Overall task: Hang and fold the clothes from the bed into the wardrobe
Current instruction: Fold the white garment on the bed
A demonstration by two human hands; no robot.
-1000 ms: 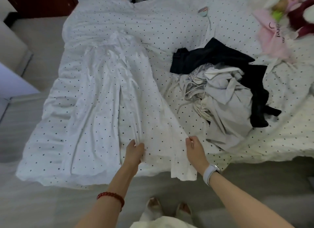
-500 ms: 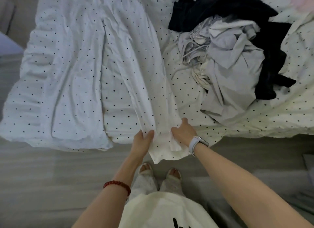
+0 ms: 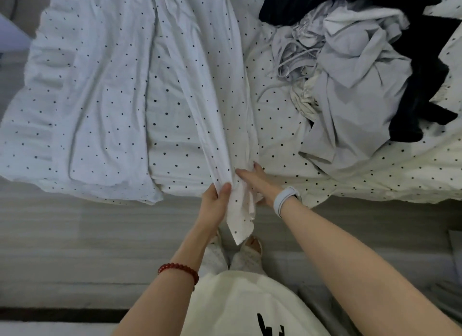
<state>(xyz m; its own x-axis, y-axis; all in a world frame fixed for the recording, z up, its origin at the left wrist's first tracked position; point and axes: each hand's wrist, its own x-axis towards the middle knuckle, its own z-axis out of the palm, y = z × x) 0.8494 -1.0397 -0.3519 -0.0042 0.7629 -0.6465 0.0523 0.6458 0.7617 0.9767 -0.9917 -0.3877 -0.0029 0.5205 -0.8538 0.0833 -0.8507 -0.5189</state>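
A white dotted garment (image 3: pixel 190 80) lies spread lengthwise on the dotted bed (image 3: pixel 337 183), its near hem bunched into a narrow strip that hangs over the bed's edge. My left hand (image 3: pixel 216 205) grips that gathered hem from the left, thumb on top. My right hand (image 3: pixel 255 183), with a pale wristband, lies against the strip from the right with its fingers stretched out along the cloth. A pile of grey clothes (image 3: pixel 350 80) with drawstrings and a dark garment (image 3: pixel 425 68) sits on the bed to the right.
The bed's near edge runs across the middle of the view, with grey wood floor (image 3: pixel 87 248) below it. My feet stand close to the bed. A pale piece of furniture (image 3: pixel 12 35) shows at the far left.
My two hands have come together, gathering the garment's wide hem into a narrow bunch. The view has tilted down and closer to the bed edge.
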